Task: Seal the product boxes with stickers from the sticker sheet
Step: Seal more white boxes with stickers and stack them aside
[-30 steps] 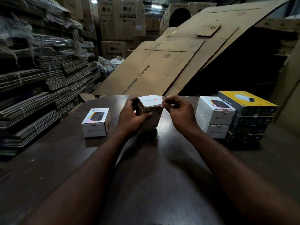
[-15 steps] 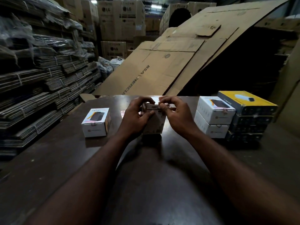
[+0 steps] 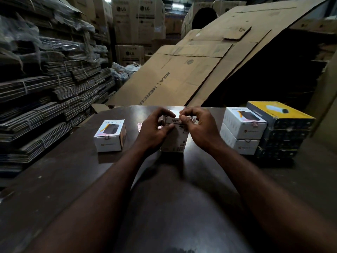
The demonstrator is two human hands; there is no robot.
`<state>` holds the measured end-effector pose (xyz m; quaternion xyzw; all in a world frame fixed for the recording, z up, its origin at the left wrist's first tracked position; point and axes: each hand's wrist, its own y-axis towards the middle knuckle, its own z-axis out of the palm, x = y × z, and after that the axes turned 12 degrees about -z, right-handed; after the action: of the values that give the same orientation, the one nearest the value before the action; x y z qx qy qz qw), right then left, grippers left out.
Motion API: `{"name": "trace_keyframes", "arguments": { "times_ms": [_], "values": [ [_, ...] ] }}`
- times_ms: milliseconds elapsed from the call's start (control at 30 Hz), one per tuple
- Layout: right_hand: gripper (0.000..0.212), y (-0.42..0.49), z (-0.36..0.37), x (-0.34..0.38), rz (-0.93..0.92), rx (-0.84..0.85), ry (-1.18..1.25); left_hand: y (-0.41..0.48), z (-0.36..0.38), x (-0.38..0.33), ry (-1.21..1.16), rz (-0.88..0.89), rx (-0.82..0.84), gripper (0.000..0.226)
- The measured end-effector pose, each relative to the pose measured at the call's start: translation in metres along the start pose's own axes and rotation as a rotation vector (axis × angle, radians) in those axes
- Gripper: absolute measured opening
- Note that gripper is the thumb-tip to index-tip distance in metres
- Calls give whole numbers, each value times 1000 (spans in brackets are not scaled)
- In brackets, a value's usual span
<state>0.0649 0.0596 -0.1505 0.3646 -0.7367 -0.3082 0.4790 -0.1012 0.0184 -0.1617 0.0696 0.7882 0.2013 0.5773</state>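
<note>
Head view shows the product box [image 3: 175, 141] standing upright on the tabletop [image 3: 73, 179], at centre frame, between the two hands. Its long axis runs vertical and its top flap edge faces the camera.

The left hand [image 3: 155, 130] holds the box from the left, fingers curled over the top rear and thumb laid across the upper front. We record this grip as closed round the box.

The right hand [image 3: 202, 128] comes in from the right at the same height. Its thumb and forefinger are drawn together in a pinch at the top front edge of the box, right of the printed strip. We cannot tell whether a sticker lies under those tips; it is too small and shaded. Both wrists are raised off the tabletop, forearms converging from the lower corners of the frame.

The coming move turns on that top edge, which lies directly under the right grip, so in our judgement the right hand does the pressing and the left only steadies.

A pinkish sticker sheet [image 3: 139, 125] lies flat just left of the left hand, partly hidden. One white box [image 3: 109, 137] stands at left of centre. Two stacked white boxes [image 3: 240, 136] touch a dark stack with a yellow top [image 3: 280, 125] at right.
</note>
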Motion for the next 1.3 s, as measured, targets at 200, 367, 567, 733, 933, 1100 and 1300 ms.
{"name": "trace_keyframes", "arguments": {
  "times_ms": [200,367,567,733,933,1100,1300],
  "values": [
    [10,-1,-3,5,-31,10,-63,-2,2,-2,-26,-16,17,21],
    [10,-1,-4,6,-58,11,-83,-3,2,-3,-25,-26,16,20],
    [10,-2,-4,9,-72,10,-63,-4,2,-3,1,-26,3,21],
    [11,-2,-5,10,-88,-2,-98,-5,3,-6,1,-35,1,21],
    [14,-1,-6,9,-107,-1,-118,-7,5,-7,-4,-48,-13,21],
    [15,-1,-9,6,-118,11,-150,-7,6,-9,-33,-36,2,24],
    [58,-1,-10,2,164,-9,57,-7,8,-10,-103,-46,32,24]
  ]
}}
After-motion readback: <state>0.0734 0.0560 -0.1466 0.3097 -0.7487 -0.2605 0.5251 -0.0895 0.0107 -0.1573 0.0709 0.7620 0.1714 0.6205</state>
